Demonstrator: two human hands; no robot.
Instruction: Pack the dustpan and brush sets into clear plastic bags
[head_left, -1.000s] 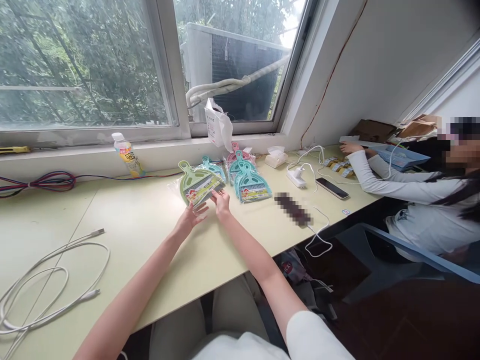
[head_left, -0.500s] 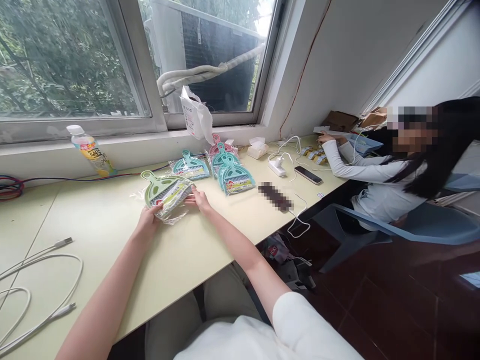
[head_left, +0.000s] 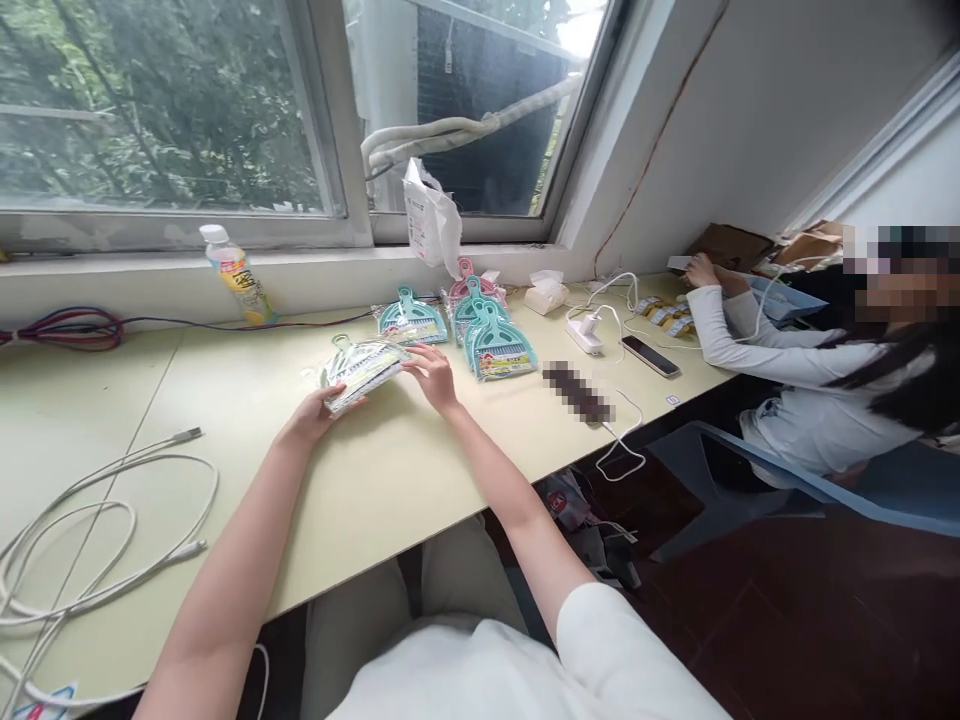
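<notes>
A light green dustpan and brush set in a clear wrapper is tilted above the table between my hands. My left hand is closed on its lower left corner, with the thumb on top. On the right edge, the fingers of my right hand grip the wrapper. Several more wrapped sets lie just beyond: a teal set at the left, another teal set in front on the right, and a pink set behind, partly covered.
A drink bottle stands by the window. White cables lie coiled at left. Rightward are a tissue pack, a power strip and a phone. A white bag leans at the sill. Another person sits at right.
The green set has tipped flatter, its handle now foreshortened. My right hand has shifted from the lower right edge to higher up that side. The view has swung slightly left.
</notes>
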